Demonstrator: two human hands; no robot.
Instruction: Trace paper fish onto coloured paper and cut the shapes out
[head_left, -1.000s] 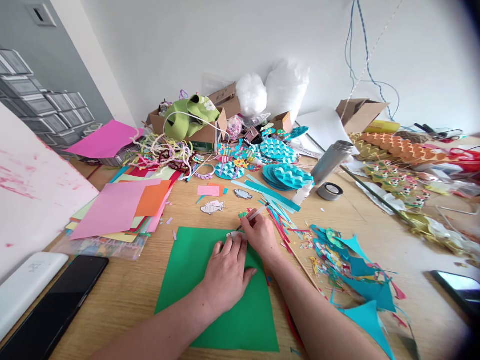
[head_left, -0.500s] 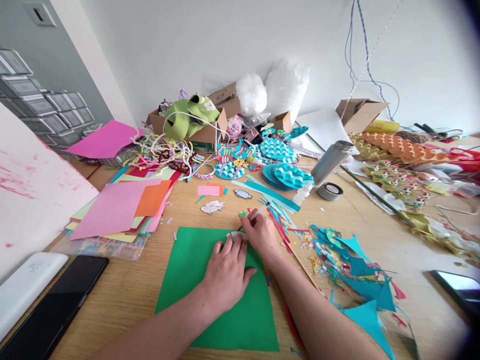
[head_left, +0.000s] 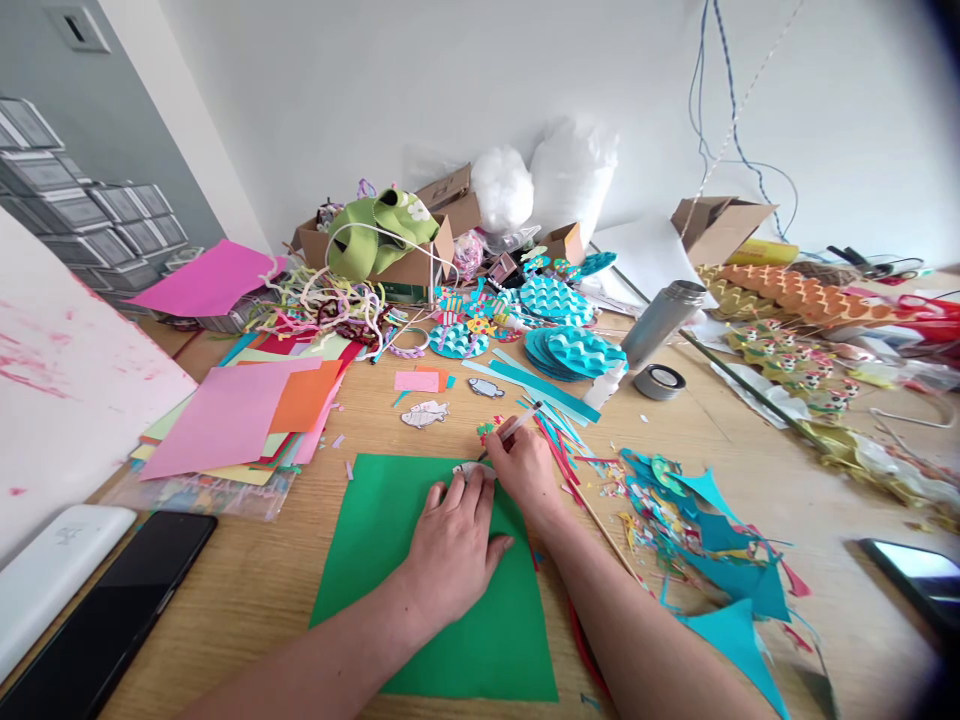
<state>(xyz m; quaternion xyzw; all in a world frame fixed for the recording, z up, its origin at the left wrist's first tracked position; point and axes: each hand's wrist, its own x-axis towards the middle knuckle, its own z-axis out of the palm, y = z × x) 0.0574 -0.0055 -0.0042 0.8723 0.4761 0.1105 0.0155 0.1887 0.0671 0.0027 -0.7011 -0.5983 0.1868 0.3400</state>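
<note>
Only slightly has the pen (head_left: 520, 423) tilted since the earlier frame, its upper end edging right in the right hand (head_left: 523, 468), whose fingers pinch it; it slants from near left to far right. Under the left hand (head_left: 454, 550), fingers flat and unclenched, the paper fish (head_left: 463, 468) (partly covered) lies at the green sheet's (head_left: 382, 540) far edge, long axis roughly left to right, head pointing left.

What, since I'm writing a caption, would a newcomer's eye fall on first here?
Probably the green sheet in the foreground: the left hand lies over it, touching a paper fish near its far edge, while the right hand holds a pen. Then, perhaps, the turquoise scraps at right and the magenta sheet at back left.
</note>
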